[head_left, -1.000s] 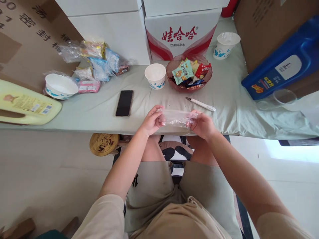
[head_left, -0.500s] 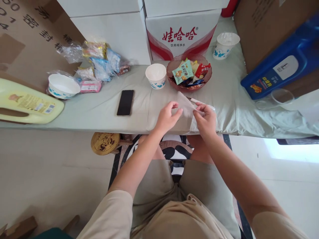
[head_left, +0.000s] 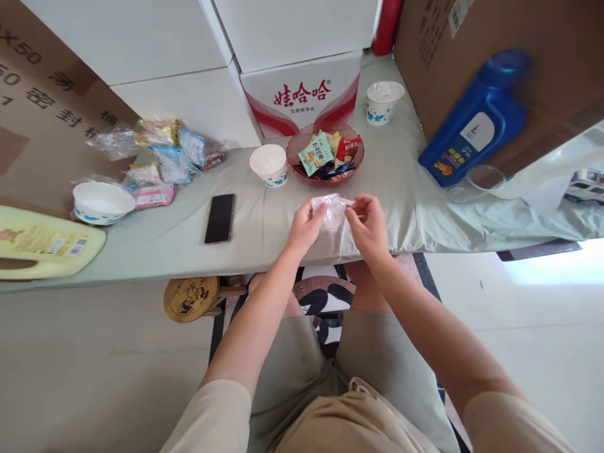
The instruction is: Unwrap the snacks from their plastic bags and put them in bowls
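Crumpled clear plastic film [head_left: 331, 212] is bunched up between my two hands above the front part of the cloth-covered table. My left hand [head_left: 306, 225] grips it, thumb on the near side. The fingertips of my right hand [head_left: 369, 225] are closed in a pinch at its right edge. A thin white piece [head_left: 348, 202] shows behind the film next to my right fingers, mostly hidden. Just beyond the hands stands a pink glass bowl [head_left: 298, 170] of wrapped snacks [head_left: 316, 154]. To its left is a white paper bowl [head_left: 268, 165] with blue leaves.
A phone [head_left: 219, 218] lies left of my hands. Farther left are snack packets [head_left: 172, 160], another paper bowl [head_left: 104, 200] and a yellow jug [head_left: 51, 242]. At right are a paper cup [head_left: 384, 104], a blue bottle [head_left: 476, 126] and a clear cup [head_left: 486, 181]. Boxes [head_left: 302, 94] line the back.
The film, stretched out from my right hand before, is now crumpled and held by both hands. My left hand has closed on it. The view has shifted to the right.
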`<state>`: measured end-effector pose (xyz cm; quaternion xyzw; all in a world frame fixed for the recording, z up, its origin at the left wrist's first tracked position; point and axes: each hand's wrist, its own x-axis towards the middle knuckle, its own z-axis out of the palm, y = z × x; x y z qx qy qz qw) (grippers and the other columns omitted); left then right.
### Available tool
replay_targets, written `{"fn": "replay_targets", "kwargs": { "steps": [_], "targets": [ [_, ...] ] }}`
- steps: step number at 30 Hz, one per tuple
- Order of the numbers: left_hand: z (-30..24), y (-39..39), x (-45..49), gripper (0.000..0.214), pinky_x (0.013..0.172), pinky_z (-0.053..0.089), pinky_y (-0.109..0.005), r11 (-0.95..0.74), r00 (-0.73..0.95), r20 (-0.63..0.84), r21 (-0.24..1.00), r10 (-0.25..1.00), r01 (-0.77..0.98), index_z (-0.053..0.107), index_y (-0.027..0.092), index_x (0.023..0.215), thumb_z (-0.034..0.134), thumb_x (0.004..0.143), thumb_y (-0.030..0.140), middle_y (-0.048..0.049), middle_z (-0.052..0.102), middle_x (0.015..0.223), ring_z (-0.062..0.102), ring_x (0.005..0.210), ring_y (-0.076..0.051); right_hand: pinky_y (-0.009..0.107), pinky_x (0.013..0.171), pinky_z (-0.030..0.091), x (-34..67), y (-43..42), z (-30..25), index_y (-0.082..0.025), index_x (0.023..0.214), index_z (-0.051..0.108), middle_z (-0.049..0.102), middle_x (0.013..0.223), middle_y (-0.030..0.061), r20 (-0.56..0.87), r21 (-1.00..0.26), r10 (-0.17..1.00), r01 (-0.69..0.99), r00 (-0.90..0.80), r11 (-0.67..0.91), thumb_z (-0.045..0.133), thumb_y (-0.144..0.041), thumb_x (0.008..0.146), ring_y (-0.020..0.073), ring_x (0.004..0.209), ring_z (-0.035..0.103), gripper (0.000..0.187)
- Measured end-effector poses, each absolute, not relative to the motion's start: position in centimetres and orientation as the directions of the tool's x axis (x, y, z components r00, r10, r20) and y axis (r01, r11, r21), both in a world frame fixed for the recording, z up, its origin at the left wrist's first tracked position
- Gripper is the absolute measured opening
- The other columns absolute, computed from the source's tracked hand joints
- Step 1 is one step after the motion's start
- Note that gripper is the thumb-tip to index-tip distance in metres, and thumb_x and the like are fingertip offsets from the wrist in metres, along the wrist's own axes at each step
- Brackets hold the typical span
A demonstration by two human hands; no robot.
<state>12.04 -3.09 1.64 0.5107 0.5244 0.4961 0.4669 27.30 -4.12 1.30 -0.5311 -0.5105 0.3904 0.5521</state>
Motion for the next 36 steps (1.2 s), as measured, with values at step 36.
{"fn": "replay_targets", "kwargs": {
  "steps": [36],
  "targets": [
    [7.8, 18.6, -1.1, 0.016, 0.094, 0.048, -0.041, 0.159, 0.004, -0.36, 0.423, 0.933, 0.892, 0.067, 0.016, 0.061, 0.073, 0.052, 0.004, -0.0039, 0.059, 0.067, 0.065, 0.102, -0.033, 0.033, 0.055, 0.042, 28.2, -3.5, -1.9, -0.025, 0.083, 0.063, 0.062, 0.064, 0.0002, 0.096, -0.927, 0.986, 0.347, -0.137, 0.139, 0.054, -0.038, 0.087, 0.0181, 0.056, 0.056, 0.017]
  ]
}}
